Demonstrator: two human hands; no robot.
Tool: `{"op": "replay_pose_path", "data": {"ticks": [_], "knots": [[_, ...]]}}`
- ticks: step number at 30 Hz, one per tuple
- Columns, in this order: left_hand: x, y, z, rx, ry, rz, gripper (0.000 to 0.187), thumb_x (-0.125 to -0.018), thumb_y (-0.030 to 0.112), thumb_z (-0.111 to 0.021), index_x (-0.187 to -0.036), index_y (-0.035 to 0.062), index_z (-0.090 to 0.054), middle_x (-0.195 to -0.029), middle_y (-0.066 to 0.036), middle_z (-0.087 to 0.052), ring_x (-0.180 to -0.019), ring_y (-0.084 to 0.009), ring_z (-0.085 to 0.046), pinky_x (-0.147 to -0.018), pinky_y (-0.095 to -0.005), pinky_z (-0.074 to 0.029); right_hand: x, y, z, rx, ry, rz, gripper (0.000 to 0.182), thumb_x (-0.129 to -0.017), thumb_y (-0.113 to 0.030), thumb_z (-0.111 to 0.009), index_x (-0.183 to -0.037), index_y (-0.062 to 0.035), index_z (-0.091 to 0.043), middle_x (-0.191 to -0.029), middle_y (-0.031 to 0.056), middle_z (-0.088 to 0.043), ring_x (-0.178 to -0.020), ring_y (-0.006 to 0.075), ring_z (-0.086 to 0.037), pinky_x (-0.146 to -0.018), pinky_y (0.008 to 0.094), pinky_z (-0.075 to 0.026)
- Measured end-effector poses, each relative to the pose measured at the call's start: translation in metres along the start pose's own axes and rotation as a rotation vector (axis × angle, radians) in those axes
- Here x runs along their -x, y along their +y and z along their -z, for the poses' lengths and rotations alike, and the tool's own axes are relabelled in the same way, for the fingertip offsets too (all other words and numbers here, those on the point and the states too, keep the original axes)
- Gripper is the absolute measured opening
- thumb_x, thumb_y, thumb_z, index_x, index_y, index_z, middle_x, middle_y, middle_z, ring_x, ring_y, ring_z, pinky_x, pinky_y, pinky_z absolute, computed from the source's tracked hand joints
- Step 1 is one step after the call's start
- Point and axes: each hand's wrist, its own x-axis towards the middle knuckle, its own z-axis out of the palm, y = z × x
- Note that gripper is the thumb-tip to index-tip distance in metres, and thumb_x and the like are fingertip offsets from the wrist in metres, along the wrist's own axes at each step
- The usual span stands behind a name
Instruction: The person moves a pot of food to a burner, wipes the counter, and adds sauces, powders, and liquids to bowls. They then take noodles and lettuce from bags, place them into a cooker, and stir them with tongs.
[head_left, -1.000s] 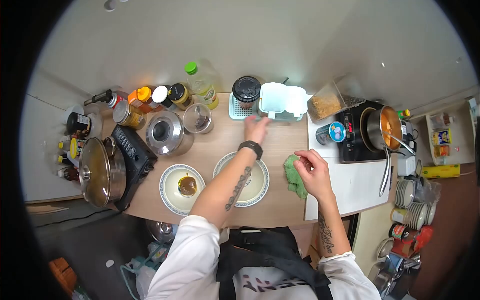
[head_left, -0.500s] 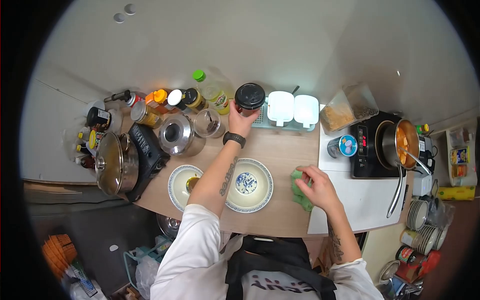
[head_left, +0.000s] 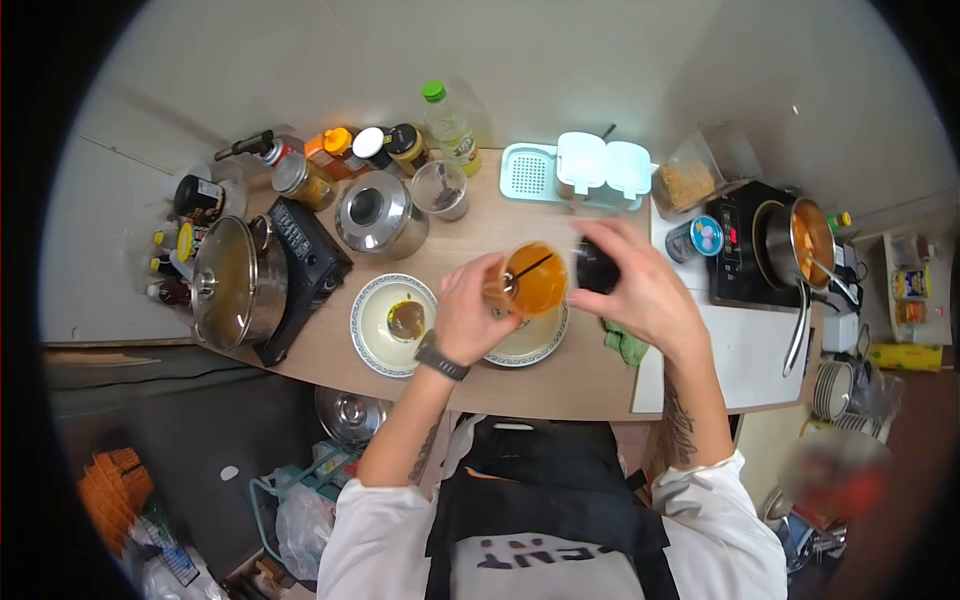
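Lighting moderate and fairly even over the worktop (head_left: 590,385); lower left of frame dim. Soft shadow noted on the wall (head_left: 330,80) beside the green-capped bottle (head_left: 452,140), upper centre. Glints on the steel pot (head_left: 385,225). Motion blur affects the right hand (head_left: 645,290) and black lid (head_left: 597,263); lower right smeared. Fisheye curvature pronounced; corners black.

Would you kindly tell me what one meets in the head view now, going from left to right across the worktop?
Glass-lidded pot, sauce bowl, left hand, orange-filled cup, black lid in the right hand, black induction cooker.
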Motion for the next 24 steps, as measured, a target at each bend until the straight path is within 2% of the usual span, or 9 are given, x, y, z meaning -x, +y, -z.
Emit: {"op": "replay_pose_path", "data": {"ticks": [5, 7, 9, 10, 11, 13, 14, 17, 24], "knots": [[0.066, -0.006, 0.016, 0.276, 0.035, 0.113, 0.074, -0.064, 0.017, -0.088, -0.126, 0.0044, -0.05, -0.122, -0.013, -0.06, -0.114, -0.0299, -0.058, -0.099, -0.0392, -0.045, 0.081, 0.148, -0.036, 0.352, -0.001, -0.651, 0.083, -0.067, -0.028, -0.083, -0.137, -0.0015, -0.049, -0.126, 0.022, -0.054, -0.116, 0.0384, -0.055, -0.101, 0.0414, -0.046], [0.081, -0.009, 0.017, 0.56, 0.068, 0.123, 0.078, -0.063, 0.013, -0.09, -0.128, 0.0037, -0.047, -0.127, -0.014, -0.058, -0.121, -0.027, -0.056, -0.104, -0.0375, -0.044, 0.112, 0.202, -0.059, 0.328, 0.048, -0.657, 0.089, -0.066, -0.033, -0.084, -0.139, 0.0009, -0.046, -0.133, 0.0248, -0.049, -0.123, 0.0389, -0.05, -0.104, 0.043, -0.043], [0.091, -0.011, 0.023, 0.542, 0.079, 0.112, 0.077, -0.064, 0.011, -0.09, -0.128, 0.0042, -0.047, -0.128, -0.015, -0.058, -0.12, -0.0265, -0.057, -0.103, -0.0369, -0.044, 0.127, 0.201, -0.072, 0.405, 0.085, -0.635, 0.087, -0.069, -0.035, -0.083, -0.14, -0.0001, -0.046, -0.139, 0.0257, -0.046, -0.128, 0.0387, -0.045, -0.106, 0.0446, -0.041], [0.092, -0.01, 0.027, 0.51, 0.084, 0.088, 0.076, -0.064, 0.011, -0.089, -0.127, 0.0045, -0.048, -0.128, -0.015, -0.058, -0.119, -0.0272, -0.058, -0.102, -0.0368, -0.045, 0.12, 0.18, -0.073, 0.389, 0.159, -0.564, 0.08, -0.075, -0.031, -0.08, -0.14, 0.0005, -0.045, -0.143, 0.0245, -0.043, -0.131, 0.0384, -0.042, -0.107, 0.0456, -0.04], [0.093, -0.011, 0.03, 0.478, 0.087, 0.064, 0.075, -0.064, 0.011, -0.089, -0.127, 0.0047, -0.049, -0.127, -0.015, -0.059, -0.118, -0.028, -0.059, -0.101, -0.0366, -0.046, 0.113, 0.158, -0.074, 0.304, 0.299, -0.37, 0.057, -0.082, -0.021, -0.074, -0.131, -0.0006, -0.054, -0.13, 0.0204, -0.055, -0.12, 0.0367, -0.051, -0.099, 0.0436, -0.045], [0.094, -0.015, 0.036, 0.391, 0.074, 0.046, 0.073, -0.064, 0.011, -0.088, -0.126, 0.0049, -0.049, -0.127, -0.016, -0.059, -0.117, -0.0294, -0.059, -0.1, -0.037, -0.047, 0.087, 0.073, -0.062, -0.125, 0.242, -0.231, 0.035, -0.085, -0.012, -0.07, -0.118, -0.0018, -0.063, -0.11, 0.0153, -0.063, -0.105, 0.0337, -0.059, -0.087, 0.0402, -0.049], [0.097, -0.016, 0.037, 0.32, 0.044, 0.009, 0.072, -0.064, 0.011, -0.087, -0.126, 0.0051, -0.05, -0.127, -0.016, -0.059, -0.116, -0.0308, -0.059, -0.099, -0.0375, -0.047, 0.078, 0.034, -0.062, -0.072, 0.22, -0.038, 0.03, -0.083, -0.009, -0.07, -0.112, -0.0033, -0.065, -0.099, 0.0125, -0.062, -0.096, 0.0311, -0.06, -0.081, 0.0392, -0.05], [0.103, -0.022, 0.037, 0.238, 0.007, 0.007, 0.071, -0.063, 0.007, -0.086, -0.124, 0.0035, -0.05, -0.127, -0.016, -0.06, -0.115, -0.0288, -0.061, -0.099, -0.0356, -0.047, 0.054, -0.035, -0.063, 0.141, 0.019, 0.429, 0.02, -0.078, -0.006, -0.067, -0.097, -0.004, -0.067, -0.084, 0.008, -0.056, -0.084, 0.0246, -0.057, -0.072, 0.0362, -0.048], [0.114, -0.024, 0.045, 0.142, 0.016, -0.038, 0.073, -0.059, 0.005, -0.083, -0.124, 0.0046, -0.05, -0.125, -0.015, -0.059, -0.115, -0.0346, -0.058, -0.099, -0.0402, -0.047, 0.03, -0.074, -0.095, 0.447, -0.15, 0.66, 0.017, -0.074, -0.016, -0.059, -0.085, -0.0031, -0.061, -0.083, 0.0061, -0.049, -0.086, 0.022, -0.055, -0.074, 0.0335, -0.046]]}}
